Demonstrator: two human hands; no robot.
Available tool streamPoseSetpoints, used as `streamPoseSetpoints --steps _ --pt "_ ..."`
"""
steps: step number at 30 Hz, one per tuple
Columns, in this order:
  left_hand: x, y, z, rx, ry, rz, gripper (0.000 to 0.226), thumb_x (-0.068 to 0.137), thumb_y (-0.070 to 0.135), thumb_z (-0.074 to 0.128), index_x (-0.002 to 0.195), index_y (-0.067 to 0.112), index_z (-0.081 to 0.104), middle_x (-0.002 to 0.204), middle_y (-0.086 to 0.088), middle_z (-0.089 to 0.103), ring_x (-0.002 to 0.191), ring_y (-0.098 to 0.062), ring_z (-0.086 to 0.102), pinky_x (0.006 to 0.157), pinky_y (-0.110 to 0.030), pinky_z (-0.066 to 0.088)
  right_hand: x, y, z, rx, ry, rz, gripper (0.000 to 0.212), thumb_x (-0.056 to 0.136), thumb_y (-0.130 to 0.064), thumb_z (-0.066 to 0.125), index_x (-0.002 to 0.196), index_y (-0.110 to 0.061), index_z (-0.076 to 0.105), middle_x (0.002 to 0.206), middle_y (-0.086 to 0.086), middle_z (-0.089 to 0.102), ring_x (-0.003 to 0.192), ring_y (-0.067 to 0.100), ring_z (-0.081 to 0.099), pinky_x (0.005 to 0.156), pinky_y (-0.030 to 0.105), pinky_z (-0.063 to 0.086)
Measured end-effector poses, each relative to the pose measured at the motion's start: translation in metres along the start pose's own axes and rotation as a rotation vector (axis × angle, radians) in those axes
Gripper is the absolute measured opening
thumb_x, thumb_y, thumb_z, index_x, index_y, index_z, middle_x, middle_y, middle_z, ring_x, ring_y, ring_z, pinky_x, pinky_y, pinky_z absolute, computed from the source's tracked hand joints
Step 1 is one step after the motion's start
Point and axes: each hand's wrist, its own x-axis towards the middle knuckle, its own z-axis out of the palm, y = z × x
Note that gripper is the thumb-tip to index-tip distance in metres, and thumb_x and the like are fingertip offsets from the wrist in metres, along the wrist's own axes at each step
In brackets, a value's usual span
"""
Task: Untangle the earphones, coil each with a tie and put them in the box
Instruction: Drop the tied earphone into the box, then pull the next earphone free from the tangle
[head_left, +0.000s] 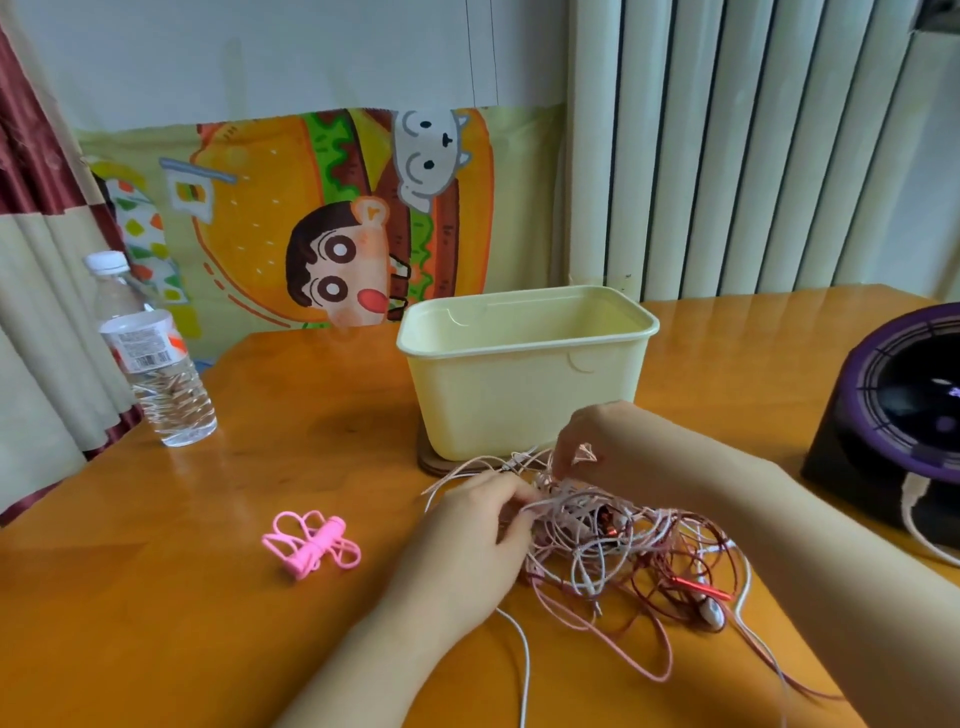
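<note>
A tangle of earphones (618, 540) in pink, white and dark red cords lies on the wooden table (182, 597) in front of the pale yellow box (519, 395). My left hand (467, 530) grips cords at the left side of the tangle. My right hand (587, 441) pinches a pink cord loop at the top of the tangle, just before the box. A bundle of bright pink ties (311, 543) lies on the table to the left of my left hand. The box stands open with nothing visible inside.
A clear water bottle (150, 358) stands at the table's left edge. A black and purple round device (904, 421) sits at the right edge. A cartoon cloth and a curtain hang behind the table. The box rests on a small wooden coaster (431, 462).
</note>
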Motion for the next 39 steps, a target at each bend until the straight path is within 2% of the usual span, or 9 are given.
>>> streamPoseSetpoints --steps 5,10,14,18,21,25,31,35,39 --pt "0.006 -0.004 -0.014 -0.278 0.140 -0.201 0.026 0.094 0.007 0.046 0.076 0.022 0.059 0.064 0.010 0.061 0.054 -0.005 0.050 0.052 -0.024 0.040 0.002 0.011 -0.004 0.020 0.078 0.050 0.016 0.093 -0.012 0.049 0.096 -0.023 0.061 0.090 -0.003 0.065 0.077 0.015 0.060 0.074 0.030 0.053" --pt "0.005 -0.003 -0.040 -0.640 0.052 -0.265 0.025 0.095 0.013 0.040 0.082 0.011 0.061 0.068 -0.001 0.061 0.059 -0.019 0.060 0.067 -0.031 0.046 -0.006 0.007 -0.016 0.053 0.038 0.066 0.015 0.090 -0.014 0.050 0.091 -0.023 0.062 0.082 -0.007 0.061 0.071 0.010 0.056 0.063 0.020 0.046" --pt "-0.002 -0.001 -0.046 -0.334 -0.136 -0.283 0.038 0.100 0.031 0.036 0.084 0.016 0.066 0.077 0.001 0.067 0.067 -0.015 0.068 0.068 -0.021 0.045 -0.016 0.002 -0.024 -0.011 -0.143 0.063 0.021 0.089 -0.019 0.054 0.094 -0.027 0.073 0.079 -0.017 0.063 0.066 0.000 0.056 0.057 0.012 0.042" --pt "0.004 -0.017 -0.038 0.027 0.068 -0.224 0.019 0.098 0.032 0.043 0.106 0.030 0.060 0.111 0.015 0.059 0.100 0.000 0.054 0.077 -0.008 0.038 -0.008 -0.005 -0.012 -0.009 0.094 -0.007 0.026 0.093 -0.033 0.054 0.117 -0.030 0.063 0.119 -0.010 0.058 0.105 0.008 0.054 0.095 0.031 0.048" --pt "0.004 -0.032 -0.025 0.124 -0.026 -0.308 0.040 0.097 0.030 0.048 0.136 0.031 0.042 0.138 0.010 0.044 0.123 -0.009 0.045 0.099 -0.022 0.039 -0.003 -0.015 0.009 -0.032 0.039 -0.123 0.043 0.092 -0.051 0.044 0.133 -0.037 0.048 0.143 -0.006 0.043 0.130 0.015 0.038 0.110 0.044 0.033" --pt "0.006 -0.040 -0.015 0.173 -0.087 -0.330 0.046 0.092 0.020 0.054 0.135 0.034 0.043 0.130 0.008 0.050 0.109 -0.012 0.052 0.096 -0.031 0.045 -0.005 -0.018 0.023 -0.025 -0.216 -0.176 0.021 0.090 -0.042 0.055 0.094 -0.025 0.067 0.090 -0.009 0.063 0.080 0.009 0.056 0.072 0.026 0.044" --pt "0.006 -0.031 -0.024 0.086 -0.212 -0.321 0.029 0.088 0.010 0.052 0.094 0.037 0.061 0.093 0.016 0.055 0.062 -0.002 0.046 0.051 -0.010 0.034 -0.010 -0.014 0.007 -0.061 -0.263 -0.115 0.018 0.087 -0.025 0.062 0.100 -0.027 0.074 0.073 -0.020 0.060 0.061 -0.005 0.050 0.055 0.003 0.036" --pt "0.005 -0.018 -0.038 0.021 -0.435 -0.332 0.022 0.089 0.027 0.051 0.083 0.035 0.070 0.108 0.016 0.057 0.097 -0.002 0.054 0.088 -0.026 0.046 -0.014 -0.014 0.002 -0.118 -0.288 -0.087 0.019 0.087 -0.026 0.061 0.100 -0.026 0.074 0.088 -0.007 0.068 0.063 0.006 0.049 0.054 0.006 0.036" --pt "0.003 -0.010 -0.037 -0.039 -0.464 -0.360 0.060 0.100 0.039 0.022 0.078 0.026 0.077 0.114 0.011 0.058 0.107 -0.003 0.048 0.099 -0.031 0.035 -0.016 -0.015 0.004 -0.070 -0.287 -0.070 0.021 0.088 -0.030 0.058 0.099 -0.022 0.074 0.093 -0.006 0.070 0.080 0.010 0.060 0.063 0.011 0.041"
